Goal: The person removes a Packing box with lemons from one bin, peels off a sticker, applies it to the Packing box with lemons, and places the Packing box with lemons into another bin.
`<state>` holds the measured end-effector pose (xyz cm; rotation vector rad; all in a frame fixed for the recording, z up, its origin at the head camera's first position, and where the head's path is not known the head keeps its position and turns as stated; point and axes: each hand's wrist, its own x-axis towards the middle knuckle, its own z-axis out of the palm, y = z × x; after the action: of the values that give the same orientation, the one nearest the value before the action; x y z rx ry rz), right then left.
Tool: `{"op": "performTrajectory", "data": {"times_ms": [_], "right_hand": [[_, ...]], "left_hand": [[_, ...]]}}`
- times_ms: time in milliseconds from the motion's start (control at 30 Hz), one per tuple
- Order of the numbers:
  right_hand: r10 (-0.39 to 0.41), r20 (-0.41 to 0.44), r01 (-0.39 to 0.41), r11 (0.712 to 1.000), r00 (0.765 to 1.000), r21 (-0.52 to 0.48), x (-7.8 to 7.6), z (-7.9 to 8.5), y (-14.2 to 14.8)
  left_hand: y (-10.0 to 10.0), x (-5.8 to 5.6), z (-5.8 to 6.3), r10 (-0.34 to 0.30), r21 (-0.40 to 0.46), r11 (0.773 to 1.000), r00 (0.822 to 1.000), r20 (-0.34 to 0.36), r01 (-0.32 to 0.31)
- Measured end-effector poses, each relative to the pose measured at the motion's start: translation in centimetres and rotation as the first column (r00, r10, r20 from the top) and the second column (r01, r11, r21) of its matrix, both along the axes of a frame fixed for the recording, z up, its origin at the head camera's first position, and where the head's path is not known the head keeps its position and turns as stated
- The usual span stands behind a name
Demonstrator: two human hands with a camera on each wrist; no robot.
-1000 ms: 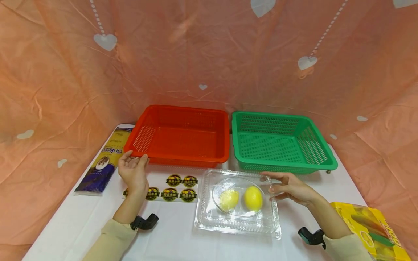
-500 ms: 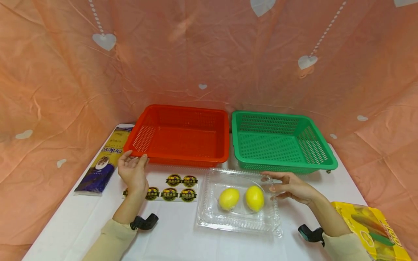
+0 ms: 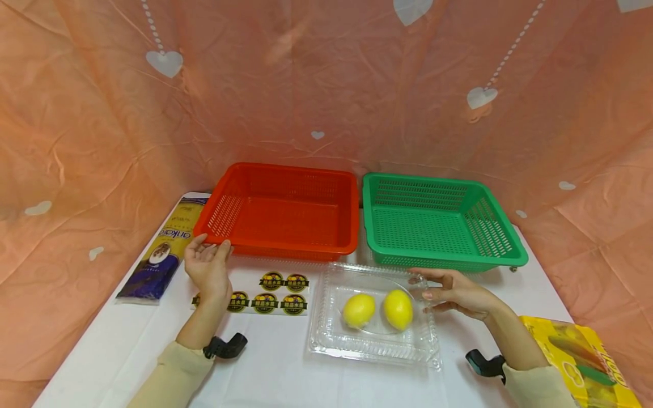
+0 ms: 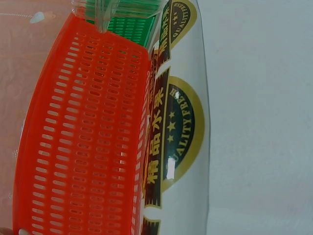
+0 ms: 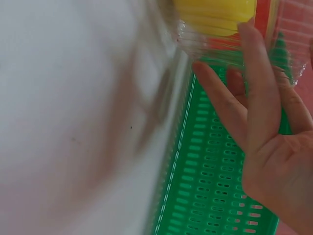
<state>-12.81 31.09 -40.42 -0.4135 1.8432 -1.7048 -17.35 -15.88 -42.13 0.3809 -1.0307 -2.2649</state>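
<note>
A clear plastic clamshell box (image 3: 326, 340) with two lemons, the left lemon (image 3: 359, 310) and the right lemon (image 3: 398, 310), is in the middle front of the head view. My right hand (image 3: 459, 294) grips the box's right side between thumb and fingers. In the right wrist view the fingers (image 5: 261, 83) reach the ribbed box wall beneath a yellow lemon (image 5: 215, 14). My left hand (image 3: 208, 272) is at the front left corner of the red basket (image 3: 291, 249), its fingers loosely bent at the rim and holding nothing. Only fingertips show at the left wrist view's lower corner.
A green basket (image 3: 439, 262) stands right of the red one. A sheet of round fruit stickers (image 3: 265, 303) lies before the red basket, partly behind my left wrist. A blue and gold packet (image 3: 158, 255) lies left; a yellow bag (image 3: 581, 357) lies at the right front.
The box in my right hand has tilted slightly and shifted a little right. Glare that covered the left lemon is gone. My left hand has stayed by the red basket.
</note>
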Motion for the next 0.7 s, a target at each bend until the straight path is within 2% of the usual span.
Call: {"op": "performTrajectory", "data": {"times_ms": [367, 700], "right_hand": [[-0.049, -0.056, 0.054, 0.994, 0.997, 0.096, 0.3, 0.6, 0.4], [-0.078, -0.119, 0.08, 0.997, 0.99, 0.018, 0.4, 1.7, 1.2]], "left_hand": [[0.1, 0.1, 0.0, -0.001, -0.009, 1.0, 1.0, -0.003, 0.001], [0.1, 0.1, 0.1, 0.004, 0.005, 1.0, 1.0, -0.018, -0.004]]}}
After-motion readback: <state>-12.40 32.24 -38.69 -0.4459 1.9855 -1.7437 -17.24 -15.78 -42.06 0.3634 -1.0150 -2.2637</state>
